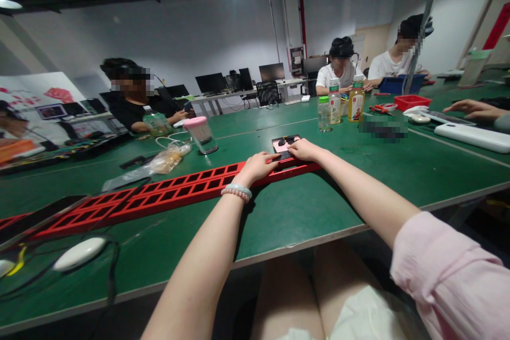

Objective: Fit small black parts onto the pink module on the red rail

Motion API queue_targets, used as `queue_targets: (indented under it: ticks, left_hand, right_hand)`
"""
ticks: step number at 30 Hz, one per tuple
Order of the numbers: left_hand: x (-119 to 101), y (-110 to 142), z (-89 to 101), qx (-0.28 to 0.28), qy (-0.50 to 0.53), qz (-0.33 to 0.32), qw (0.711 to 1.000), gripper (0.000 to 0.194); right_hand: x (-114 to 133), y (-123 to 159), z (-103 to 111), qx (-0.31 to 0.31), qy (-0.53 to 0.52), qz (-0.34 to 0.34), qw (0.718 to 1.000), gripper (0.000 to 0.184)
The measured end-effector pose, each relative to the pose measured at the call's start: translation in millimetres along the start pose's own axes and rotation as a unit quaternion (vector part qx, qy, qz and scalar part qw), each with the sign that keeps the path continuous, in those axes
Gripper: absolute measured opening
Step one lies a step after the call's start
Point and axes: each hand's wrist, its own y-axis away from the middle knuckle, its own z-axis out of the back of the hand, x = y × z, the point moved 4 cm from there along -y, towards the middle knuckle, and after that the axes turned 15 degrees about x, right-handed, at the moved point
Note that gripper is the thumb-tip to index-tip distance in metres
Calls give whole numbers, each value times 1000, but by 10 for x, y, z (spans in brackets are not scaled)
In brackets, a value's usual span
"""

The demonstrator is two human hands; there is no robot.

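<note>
A long red plastic tray (167, 191) with several rectangular cells lies across the green table (303, 212). My left hand (257, 166), with a bead bracelet on its wrist, rests on the tray's right end, fingers curled and pointing right. My right hand (305, 150) reaches over the same end, fingers curled down onto a small black part (285, 155) there. Just behind the hands sits a small pink tray (283, 143) holding dark pieces. What each hand grips is hidden by the fingers.
A clear jar with a pink lid (201, 134), a plastic bag (167, 160), three drink bottles (340, 101) and a red bin (411, 101) stand on the table. A white oval device (79, 253) with cables lies at front left. Other people sit around the far side; another person's hand (474, 110) is at right.
</note>
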Motion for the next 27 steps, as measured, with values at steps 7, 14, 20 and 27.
queue_targets:
  ticks: [7, 14, 20, 27]
  left_hand:
    - [-33, 30, 28, 7, -2, 6, 1000, 46]
    - [-58, 55, 39, 11, 4, 17, 1000, 47]
    - [-63, 54, 43, 8, 1, 22, 1000, 46]
    - [-81, 73, 57, 8, -6, 22, 1000, 46]
  right_hand:
    - [-267, 37, 104, -40, -29, -51, 997, 26]
    - [-343, 51, 51, 40, -59, -76, 995, 24]
    - [-320, -33, -3, 22, -62, -151, 986, 29]
    - [-319, -17, 25, 3, -47, -169, 985, 28]
